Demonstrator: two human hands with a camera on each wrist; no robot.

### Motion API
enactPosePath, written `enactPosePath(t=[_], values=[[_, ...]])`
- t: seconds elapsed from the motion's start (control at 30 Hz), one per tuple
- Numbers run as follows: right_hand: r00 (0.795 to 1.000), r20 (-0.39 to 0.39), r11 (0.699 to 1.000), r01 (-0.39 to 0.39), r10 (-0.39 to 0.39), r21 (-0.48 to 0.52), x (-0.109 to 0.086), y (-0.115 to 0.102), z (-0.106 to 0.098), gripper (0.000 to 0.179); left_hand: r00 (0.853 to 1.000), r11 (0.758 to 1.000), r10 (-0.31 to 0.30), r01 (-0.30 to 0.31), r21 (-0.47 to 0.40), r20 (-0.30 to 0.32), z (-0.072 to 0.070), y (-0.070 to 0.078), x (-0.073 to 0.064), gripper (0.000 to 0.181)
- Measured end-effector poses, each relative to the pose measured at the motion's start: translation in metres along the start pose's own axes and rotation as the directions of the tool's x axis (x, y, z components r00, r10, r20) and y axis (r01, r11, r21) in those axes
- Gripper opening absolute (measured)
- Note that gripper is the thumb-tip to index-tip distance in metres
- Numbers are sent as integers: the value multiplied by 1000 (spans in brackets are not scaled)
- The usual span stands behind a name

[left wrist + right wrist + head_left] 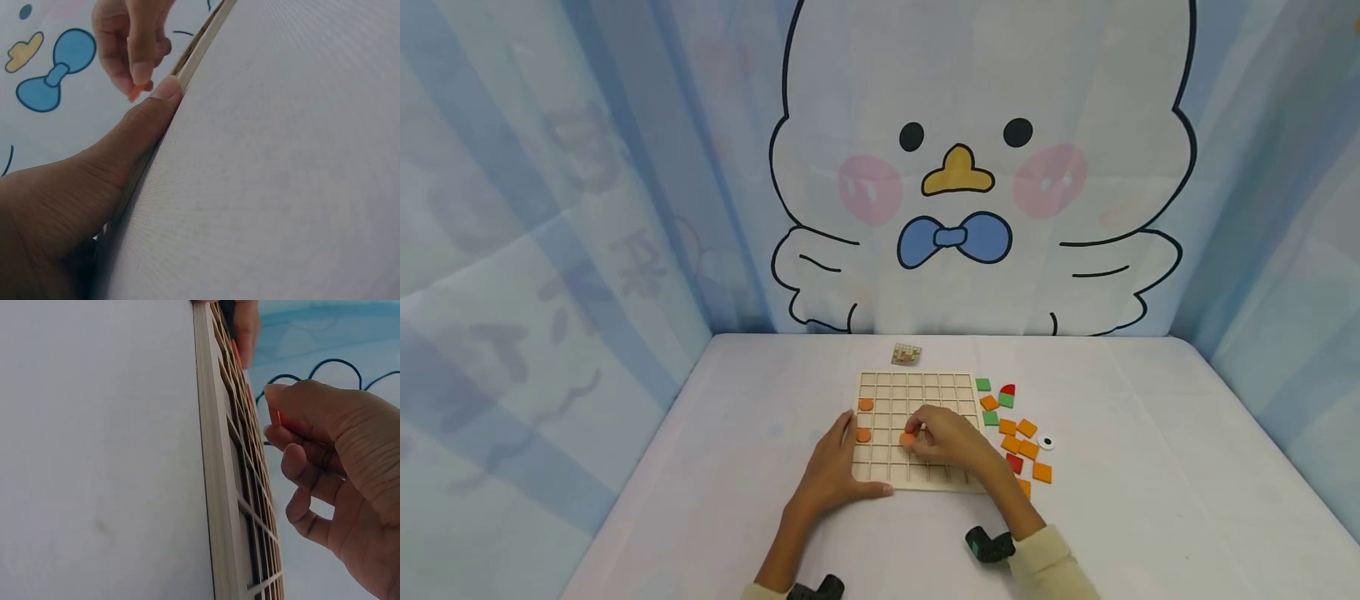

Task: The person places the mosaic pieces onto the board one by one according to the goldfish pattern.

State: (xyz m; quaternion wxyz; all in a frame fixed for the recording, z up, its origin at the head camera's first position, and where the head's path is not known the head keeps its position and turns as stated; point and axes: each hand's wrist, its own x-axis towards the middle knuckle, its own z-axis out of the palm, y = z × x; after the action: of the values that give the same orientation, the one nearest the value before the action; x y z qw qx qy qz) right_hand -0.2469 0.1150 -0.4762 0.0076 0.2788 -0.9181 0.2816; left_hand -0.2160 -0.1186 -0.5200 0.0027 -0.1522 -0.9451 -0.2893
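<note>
A pale wooden grid board (880, 476) with raised square cells lies on the table. My left hand (833, 473) rests at its near left corner, fingers along the left side and the thumb stretched along the front edge. Over the middle of the grid, my right hand (953, 439) pinches an orange round piece (907, 439) between thumb and forefinger. The right wrist view shows that piece (275, 417) held apart from the board, its other fingers loosely curled. Two orange discs, an upper one (866, 405) and a lower one (863, 435), sit in the left column.
To the board's right lie several loose orange squares (1042, 472), green pieces (983, 384), red pieces (1015, 463) and a white disc with a black dot (1047, 442). A small patterned piece (906, 354) lies behind the board. A curtain with a cartoon bird (955, 283) hangs at the back.
</note>
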Motion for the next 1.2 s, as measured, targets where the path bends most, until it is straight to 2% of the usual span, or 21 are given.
enactPosePath(t=[0.13, 0.47, 0.77, 1.2], values=[[999, 28, 999, 37, -36, -19, 7, -9, 7, 19, 1000, 1000, 3, -3, 7, 1, 0, -1, 0, 134], [995, 91, 999, 44, -41, -30, 14, -25, 18, 16, 1000, 1000, 0, 0, 2, 7, 0, 1, -1, 134], [994, 98, 995, 55, -46, -85, 17, -24, 27, 17, 1000, 1000, -7, 7, 11, 16, 0, 0, 1, 133], [993, 118, 995, 34, -23, -92, 17, -27, 25, 22, 1000, 1000, -6, 6, 25, 16, 1, -1, 0, 133]])
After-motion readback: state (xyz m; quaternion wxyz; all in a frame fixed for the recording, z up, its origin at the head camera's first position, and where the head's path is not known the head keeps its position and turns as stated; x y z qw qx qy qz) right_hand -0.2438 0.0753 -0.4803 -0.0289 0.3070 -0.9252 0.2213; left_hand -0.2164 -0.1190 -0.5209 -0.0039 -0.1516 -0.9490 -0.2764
